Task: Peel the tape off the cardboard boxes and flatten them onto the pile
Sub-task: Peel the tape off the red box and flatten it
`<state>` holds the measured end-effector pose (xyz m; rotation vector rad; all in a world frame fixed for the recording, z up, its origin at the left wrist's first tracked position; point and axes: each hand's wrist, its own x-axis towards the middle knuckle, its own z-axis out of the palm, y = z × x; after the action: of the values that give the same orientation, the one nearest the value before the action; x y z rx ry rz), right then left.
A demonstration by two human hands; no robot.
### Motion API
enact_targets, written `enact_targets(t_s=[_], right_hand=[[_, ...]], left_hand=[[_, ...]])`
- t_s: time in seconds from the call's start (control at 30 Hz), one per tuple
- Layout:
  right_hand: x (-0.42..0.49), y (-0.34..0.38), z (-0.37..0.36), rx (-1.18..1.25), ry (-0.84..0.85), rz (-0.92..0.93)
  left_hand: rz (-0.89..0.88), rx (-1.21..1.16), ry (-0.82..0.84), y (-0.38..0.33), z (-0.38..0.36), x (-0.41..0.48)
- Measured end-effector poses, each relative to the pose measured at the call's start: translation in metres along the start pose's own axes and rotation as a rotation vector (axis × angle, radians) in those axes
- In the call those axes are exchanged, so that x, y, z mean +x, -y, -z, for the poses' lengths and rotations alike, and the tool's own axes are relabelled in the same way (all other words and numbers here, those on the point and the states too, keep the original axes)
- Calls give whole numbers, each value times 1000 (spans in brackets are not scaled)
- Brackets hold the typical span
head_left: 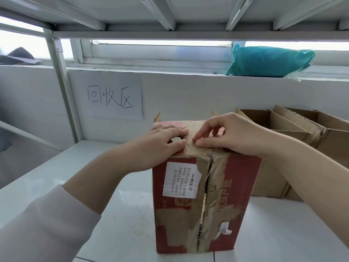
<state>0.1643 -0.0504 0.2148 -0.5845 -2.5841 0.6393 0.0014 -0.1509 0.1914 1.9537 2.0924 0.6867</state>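
Observation:
A red cardboard box (236, 186) stands upright on the white shelf surface (117, 214), with a white label and brown tape (215, 190) running down its front seam and over its top. My left hand (160, 140) lies flat on the box's top, fingers pressing down. Beside it, my right hand (226, 135) rests on the top too, thumb and forefinger pinching at the tape edge (194, 141) on the top. Whether the tape edge is lifted is too small to tell.
Opened brown cardboard boxes (283, 133) stand behind and to the right. A paper sign (113, 97) is stuck on the back wall. A teal plastic bag (268, 61) lies on the window ledge. A metal shelf (170, 16) runs overhead, with a post (62, 87) on the left.

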Motion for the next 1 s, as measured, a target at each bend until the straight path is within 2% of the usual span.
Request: enact_targets(t_s=[0.2, 0.33, 0.47, 0.7, 0.9, 1.0], right_hand=[[11, 5, 4, -72, 123, -62], [14, 8, 4, -160, 204, -22], [1, -1, 16, -105, 72, -18], [-26, -8, 21, -313, -20, -50], [-27, -17, 13, -209, -46, -82], [-29, -17, 12, -137, -121, -98]], left_hand=[[0, 7, -4, -1, 0, -1], [1, 4, -6, -1, -1, -1], [3, 8, -1, -1, -1, -1], [5, 61, 45, -2, 1, 1], [11, 133, 120, -5, 7, 5], [20, 125, 119, -6, 7, 4]])
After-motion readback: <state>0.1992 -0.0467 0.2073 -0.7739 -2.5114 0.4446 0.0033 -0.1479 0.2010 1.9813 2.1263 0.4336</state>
